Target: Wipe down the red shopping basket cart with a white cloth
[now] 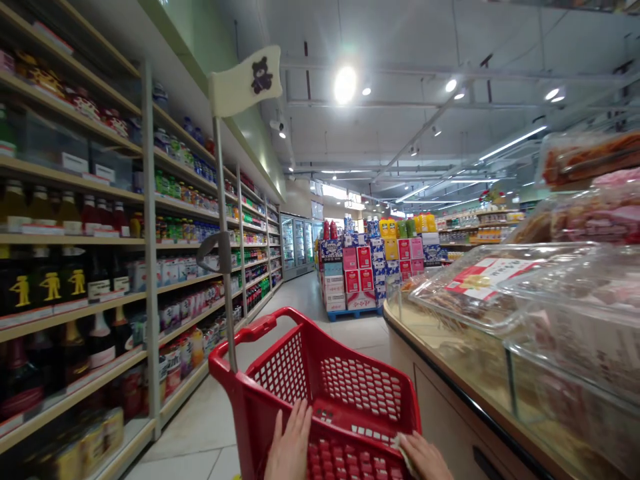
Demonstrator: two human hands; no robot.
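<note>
A red plastic shopping cart [370, 353] with lattice walls stands right in front of me. My left hand [290, 443] lies over its near side, fingers stretched out and close together, with nothing in them. At the cart's near right corner, my right hand [425, 457] has its fingers bent over a small crumpled white piece [404, 448], like tissue or thin paper. From the cart's left side rises a metal pole [223, 200] with a grey handle-like loop [215, 253] on it. A cream flag [245, 80] with a dark bear tops the pole. The basket's floor is partly hidden.
Shelves of bottles and packaged drinks [75, 300] run along the left. A counter [450, 373] with clear plastic food boxes [490, 280] stands close on the right. Ahead are stacked cartons on a blue pallet [353, 313], beside a tiled aisle [300, 293] leading to glass-door coolers [297, 243].
</note>
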